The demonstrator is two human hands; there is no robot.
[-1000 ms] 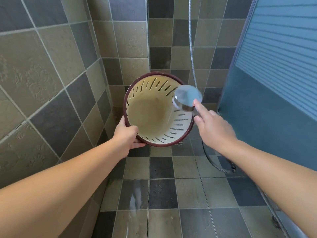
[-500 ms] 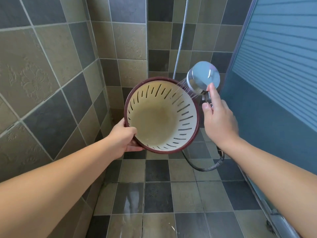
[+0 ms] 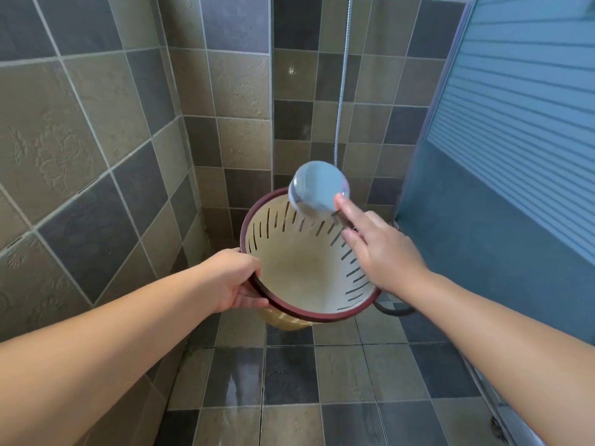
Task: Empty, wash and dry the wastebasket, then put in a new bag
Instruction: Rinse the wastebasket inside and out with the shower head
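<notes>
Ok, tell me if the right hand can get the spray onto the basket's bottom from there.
Probably yes: the right hand holds the shower head just above the wastebasket rim, the opening tilted toward it, nothing blocking the bare inside.

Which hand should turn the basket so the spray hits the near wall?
Left. The left hand already grips the basket by its rim; the right hand is occupied holding the shower head over the opening.

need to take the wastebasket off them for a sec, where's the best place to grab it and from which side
Grip the dark red rim of the wastebasket at its near, lower edge, coming from below in front. The mouth is tilted toward the camera, so that stretch is bare: the left hand holds the left rim, and the right hand aims the shower head over the far right.
</notes>
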